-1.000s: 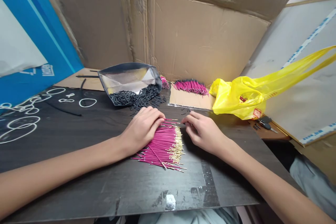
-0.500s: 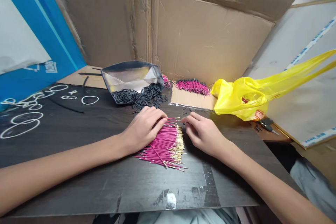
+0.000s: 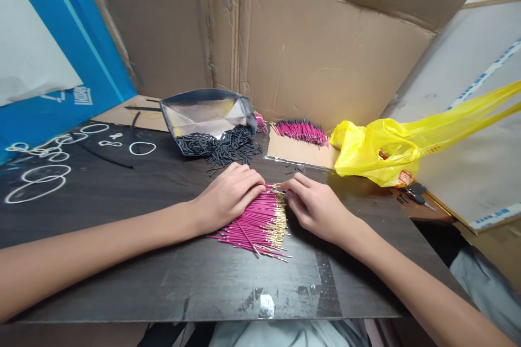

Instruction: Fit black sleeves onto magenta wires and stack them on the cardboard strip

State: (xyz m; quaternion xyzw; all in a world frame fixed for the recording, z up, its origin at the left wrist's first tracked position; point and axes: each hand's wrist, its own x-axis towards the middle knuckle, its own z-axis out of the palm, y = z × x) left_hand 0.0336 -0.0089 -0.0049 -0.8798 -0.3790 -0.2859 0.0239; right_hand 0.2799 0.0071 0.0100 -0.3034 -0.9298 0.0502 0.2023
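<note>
Around the middle of the dark wood-grain tabletop [image 3: 171, 282], we are looking at a fanned pile of thin magenta rods [image 3: 252, 219], their gold-coloured tips pointing towards the right edge. Over the far left part of the pile we are laying our left hand [image 3: 230, 198], palm down, its curled fingers drawn in to the thumb and pinching a few rods that are poking out past them. Beside those tips we are holding our right hand [image 3: 315, 203] with thumb and forefinger nearly together; we are not managing to tell whether it is gripping anything. Compared with a second ago, our right fingertips are sitting nearer the left hand, and a shorter stretch of rod is showing between them. One loose rod is still lying slantwise across the pile.

Towards the far edge, an open dark grey bag with a silvery lining [image 3: 203, 114] is spilling short black tubes [image 3: 220, 143]. Near the far right corner, a yellow plastic bag [image 3: 378, 152] is slumping beside a flat piece of brown cardboard [image 3: 301, 154].
</note>
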